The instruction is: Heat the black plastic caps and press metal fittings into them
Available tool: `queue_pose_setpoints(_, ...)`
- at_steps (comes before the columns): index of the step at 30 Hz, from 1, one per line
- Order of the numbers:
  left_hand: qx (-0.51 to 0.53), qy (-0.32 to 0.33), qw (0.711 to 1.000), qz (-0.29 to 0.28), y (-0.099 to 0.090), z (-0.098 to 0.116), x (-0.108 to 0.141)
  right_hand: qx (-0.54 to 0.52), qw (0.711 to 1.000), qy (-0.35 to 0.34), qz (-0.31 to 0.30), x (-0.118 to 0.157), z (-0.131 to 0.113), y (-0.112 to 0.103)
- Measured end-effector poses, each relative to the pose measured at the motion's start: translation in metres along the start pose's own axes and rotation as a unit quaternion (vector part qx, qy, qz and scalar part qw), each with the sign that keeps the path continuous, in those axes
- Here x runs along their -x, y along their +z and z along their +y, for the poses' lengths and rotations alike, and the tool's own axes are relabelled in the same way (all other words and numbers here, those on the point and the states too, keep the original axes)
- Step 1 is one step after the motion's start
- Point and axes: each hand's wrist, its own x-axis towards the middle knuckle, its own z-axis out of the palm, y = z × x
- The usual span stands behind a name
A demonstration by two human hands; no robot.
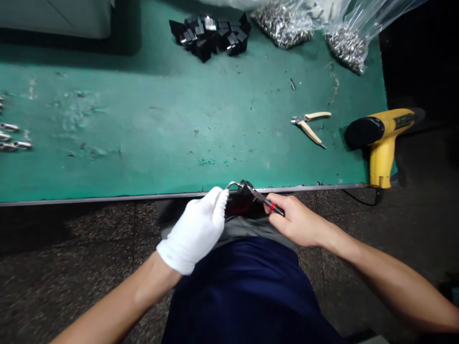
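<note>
Pliers — held closed-handed in the bare right grip — point up and left, long axis slanting, tips at the black part by the near edge of the worktop; whether they pinch it, I cannot tell. Gloved left grip is closed on a bent metal piece. This looks like tool-work, calling next for steadiness.

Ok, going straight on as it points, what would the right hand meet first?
Likely the small black part at the table's edge; the pliers it holds seem to reach it, though depth is unclear.
</note>
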Motion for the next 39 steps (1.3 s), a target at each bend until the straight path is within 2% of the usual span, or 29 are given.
queue_pose_setpoints(5,-0.105,0.045,0.991,-0.066,-0.013,-0.002,-0.012,0.036,0.999,0.009,0.003,-0.002,-0.004,-0.008)
queue_pose_setpoints(8,-0.151,0.039,0.982,-0.103,-0.021,0.001,-0.02,0.058,0.998,-0.001,0.006,-0.002,-0.005,-0.013)
queue_pose_setpoints(12,-0.184,0.024,0.975,-0.121,-0.031,0.002,-0.03,0.082,0.997,-0.001,0.005,0.0,-0.006,-0.018)
queue_pose_setpoints(16,-0.217,0.057,0.963,-0.149,-0.038,-0.001,-0.04,0.1,0.995,0.001,0.009,0.001,-0.008,-0.02)
queue_pose_setpoints(22,-0.261,0.071,0.947,-0.172,-0.046,0.001,-0.046,0.13,0.991,-0.006,0.007,0.002,-0.007,-0.022)
queue_pose_setpoints(25,-0.287,0.103,0.932,-0.194,-0.052,0.0,-0.051,0.159,0.987,-0.009,0.003,0.004,-0.011,-0.025)
queue_pose_setpoints(29,-0.286,0.155,0.896,-0.303,-0.055,-0.006,-0.064,0.291,0.956,-0.031,-0.015,0.002,-0.018,-0.03)
queue_pose_setpoints(31,-0.248,0.159,0.896,-0.332,-0.053,-0.008,-0.07,0.335,0.941,-0.035,-0.031,0.0,-0.021,-0.032)
queue_pose_setpoints(33,-0.219,0.168,0.911,-0.308,-0.053,-0.009,-0.074,0.33,0.943,-0.03,-0.04,-0.001,-0.024,-0.037)
queue_pose_setpoints(36,-0.222,0.191,0.927,-0.234,-0.056,-0.013,-0.073,0.27,0.962,-0.029,-0.03,0.0,-0.026,-0.046)
queue_pose_setpoints(39,-0.203,0.163,0.95,-0.171,-0.062,-0.019,-0.067,0.202,0.979,-0.03,-0.008,0.003,-0.026,-0.053)
